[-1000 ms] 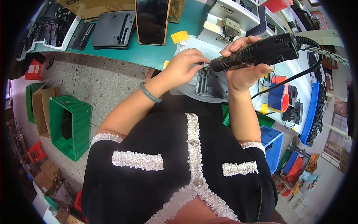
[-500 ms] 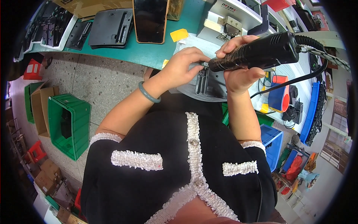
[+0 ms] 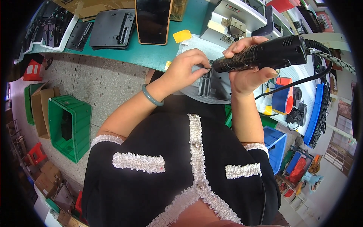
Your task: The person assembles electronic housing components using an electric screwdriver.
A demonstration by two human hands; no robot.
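My right hand (image 3: pixel 246 81) is wrapped round a black corded electric screwdriver (image 3: pixel 278 52), held nearly level, its narrow front end toward the left. Close to that end, my left hand (image 3: pixel 188 68) has its thumb and forefinger pinched together over a dark plastic housing (image 3: pixel 219 86). Whatever sits between those fingertips is too small to make out. The housing lies on a pale sheet at the table edge, in front of my body, and the tool and hands cover its far part. The screwdriver's tip is hidden near my left fingers.
On the green table (image 3: pixel 151 53) are a phone-like slab (image 3: pixel 152 20) with an orange edge, a dark housing (image 3: pixel 112 29) and a yellow scrap (image 3: pixel 182 36). A metal-fronted machine (image 3: pixel 227 22) stands behind my right hand. The cord (image 3: pixel 287 85) trails rightward. A green crate (image 3: pixel 72 125) sits on the floor.
The screwdriver and my right hand have shifted slightly right. My left fingertips have closed in a little, and the small shiny piece seen by them earlier is now hidden.
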